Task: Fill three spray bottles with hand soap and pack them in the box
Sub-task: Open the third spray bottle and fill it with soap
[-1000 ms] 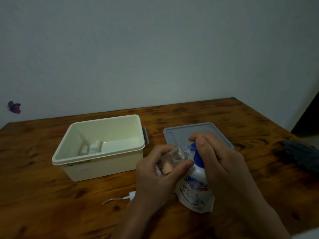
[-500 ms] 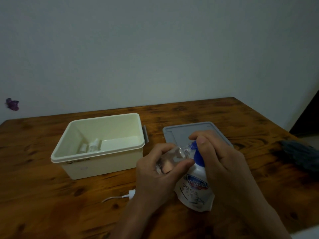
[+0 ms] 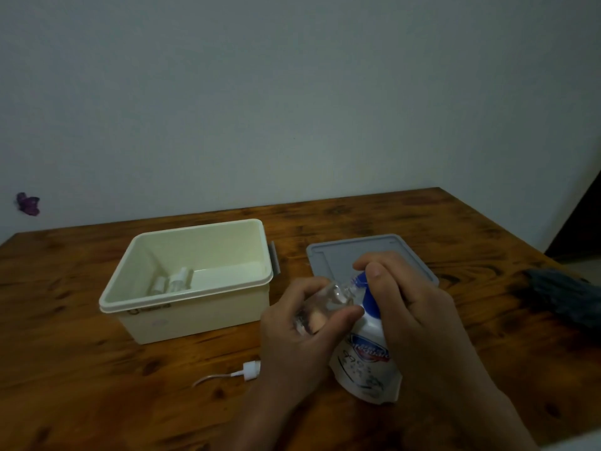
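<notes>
Your left hand (image 3: 302, 323) has its grip closed around the clear spray bottle (image 3: 328, 297), tilted with its long axis running up and to the right, mouth meeting the blue spout of the soap pouch (image 3: 367, 349). Your right hand (image 3: 413, 307) has its grip closed on the pouch's neck, just right of the bottle, near the worktop's (image 3: 97, 402) front edge. The pump head (image 3: 250, 369) lies nearer your left hand; the box (image 3: 195, 307) sits toward the left edge.

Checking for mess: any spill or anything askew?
No spill visible. The spray cap lies loose on the table, off the clear bottle held tilted at the soap pouch spout.
</notes>
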{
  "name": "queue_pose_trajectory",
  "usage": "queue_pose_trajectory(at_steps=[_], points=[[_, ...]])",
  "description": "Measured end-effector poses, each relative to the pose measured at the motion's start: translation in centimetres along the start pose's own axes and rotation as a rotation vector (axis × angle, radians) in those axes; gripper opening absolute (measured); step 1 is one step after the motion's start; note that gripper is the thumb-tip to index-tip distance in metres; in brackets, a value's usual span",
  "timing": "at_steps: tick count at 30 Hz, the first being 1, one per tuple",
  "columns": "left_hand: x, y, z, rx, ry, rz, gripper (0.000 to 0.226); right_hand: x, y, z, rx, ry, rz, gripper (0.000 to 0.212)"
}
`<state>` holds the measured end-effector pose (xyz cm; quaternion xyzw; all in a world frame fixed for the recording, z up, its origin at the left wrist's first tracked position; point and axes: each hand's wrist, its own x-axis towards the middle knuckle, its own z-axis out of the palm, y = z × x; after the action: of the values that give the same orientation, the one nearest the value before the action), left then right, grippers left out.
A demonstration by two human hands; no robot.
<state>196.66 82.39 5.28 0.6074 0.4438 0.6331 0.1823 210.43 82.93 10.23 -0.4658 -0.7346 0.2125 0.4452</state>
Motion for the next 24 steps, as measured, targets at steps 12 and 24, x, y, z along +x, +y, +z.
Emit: queue_pose_trajectory(at_steps=[12, 24], points=[[-0.6, 0.3, 0.4, -0.149, -0.021, -0.106, 0.020, 0.1, -0.2, -0.2, 0.048, -0.006, 0.024, 0.030], [-0.6, 0.4, -0.3, -0.374, -0.133, -0.133, 0.027, 0.4, -0.8, -0.3, 0.062, 0.023, 0.020, 0.025]])
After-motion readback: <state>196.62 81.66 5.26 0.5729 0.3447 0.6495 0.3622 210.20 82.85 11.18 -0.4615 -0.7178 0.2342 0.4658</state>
